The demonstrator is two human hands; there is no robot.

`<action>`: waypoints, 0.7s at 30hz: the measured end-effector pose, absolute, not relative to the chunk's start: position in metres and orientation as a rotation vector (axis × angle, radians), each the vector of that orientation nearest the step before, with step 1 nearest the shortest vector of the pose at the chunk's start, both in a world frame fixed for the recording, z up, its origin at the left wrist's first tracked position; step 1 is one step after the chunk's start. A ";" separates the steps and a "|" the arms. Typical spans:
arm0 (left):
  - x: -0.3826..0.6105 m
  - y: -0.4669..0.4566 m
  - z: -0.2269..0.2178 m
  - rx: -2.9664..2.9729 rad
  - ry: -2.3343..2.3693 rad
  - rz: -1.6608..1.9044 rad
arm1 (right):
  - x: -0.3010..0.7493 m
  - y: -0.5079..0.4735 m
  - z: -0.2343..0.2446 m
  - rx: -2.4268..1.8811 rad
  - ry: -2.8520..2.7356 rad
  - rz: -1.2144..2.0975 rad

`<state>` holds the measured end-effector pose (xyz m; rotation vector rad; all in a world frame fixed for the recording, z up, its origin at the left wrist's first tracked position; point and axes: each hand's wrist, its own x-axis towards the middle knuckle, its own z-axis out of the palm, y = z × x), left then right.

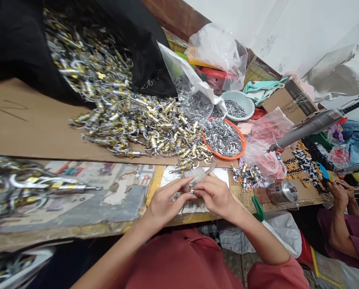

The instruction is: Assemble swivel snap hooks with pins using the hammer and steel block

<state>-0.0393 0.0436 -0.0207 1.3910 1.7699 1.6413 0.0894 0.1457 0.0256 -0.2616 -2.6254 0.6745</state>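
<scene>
Head view: your left hand (pixel 166 204) and right hand (pixel 217 195) meet, fingertips pinching a small silvery metal piece (pixel 192 192), mostly hidden between them. A heap of silver-and-yellow metal fittings (pixel 149 125) spreads at eleven o'clock, a round orange plastic basket (pixel 243 145) of silvery parts (pixel 223 137) sits at one, a cylindrical steel mug (pixel 282 192) at three.

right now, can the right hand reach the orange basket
Likely yes: the orange basket sits beyond the right hand, nothing tall between them, though the fingers seem occupied with a small part.
</scene>
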 end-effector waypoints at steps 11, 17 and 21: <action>-0.038 0.039 -0.010 1.288 1.583 1.705 | 0.099 0.140 0.026 -0.271 -2.508 0.779; -0.038 0.039 -0.001 1.051 1.561 1.666 | 0.114 0.145 0.011 -0.058 -2.463 0.429; -0.039 0.039 0.005 1.035 1.541 1.604 | 0.117 0.152 0.016 0.229 -2.560 0.208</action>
